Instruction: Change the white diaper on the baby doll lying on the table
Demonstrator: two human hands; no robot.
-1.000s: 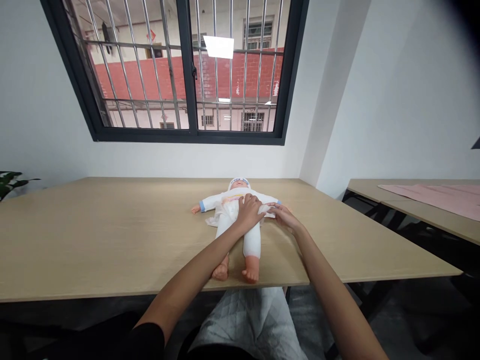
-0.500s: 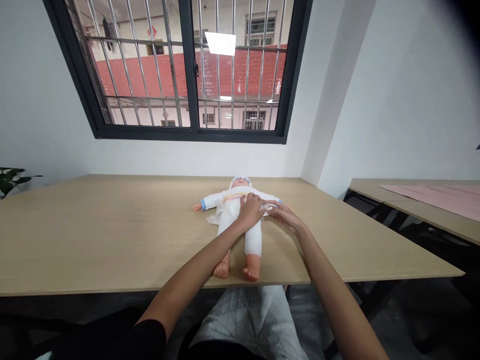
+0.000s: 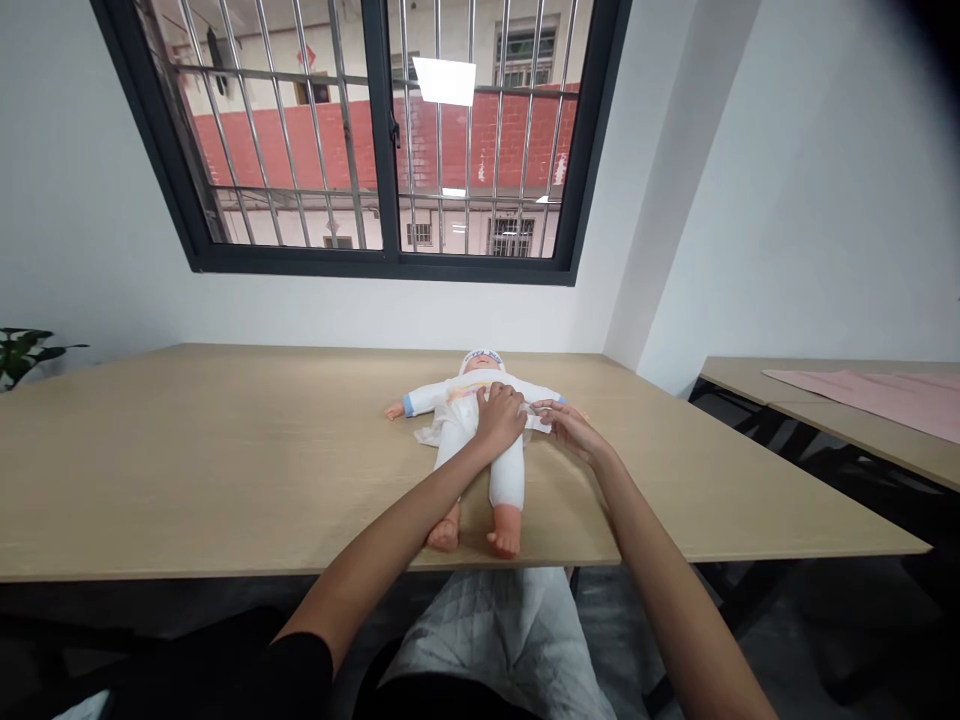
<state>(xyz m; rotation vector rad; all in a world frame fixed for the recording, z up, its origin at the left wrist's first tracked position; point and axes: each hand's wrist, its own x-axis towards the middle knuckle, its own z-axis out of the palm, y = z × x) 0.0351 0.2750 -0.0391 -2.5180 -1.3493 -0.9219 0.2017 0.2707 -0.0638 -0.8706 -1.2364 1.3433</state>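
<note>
A baby doll (image 3: 508, 475) in white clothes with blue cuffs lies on its back, arms spread, its bare feet toward me near the table's edge. A thin white diaper (image 3: 429, 436) is around its hips, with a loose flap sticking out on each side. My left hand (image 3: 501, 418) rests on the doll's belly with fingers spread over the diaper's front. At the doll's right-hand side in view, my right hand (image 3: 571, 430) has its bent fingers and thumb on the white side flap. The fingertips' exact grip is small and partly hidden.
The doll lies on a wide wooden table (image 3: 247, 450) against the wall below a barred window (image 3: 390, 262). A second table (image 3: 731, 372) at right carries a pink cloth (image 3: 870, 395). Plant leaves (image 3: 30, 352) show at the far left.
My right hand has moved slightly right, away from my left hand, and more of the white flap shows between them. My left hand stays on the doll's belly.
</note>
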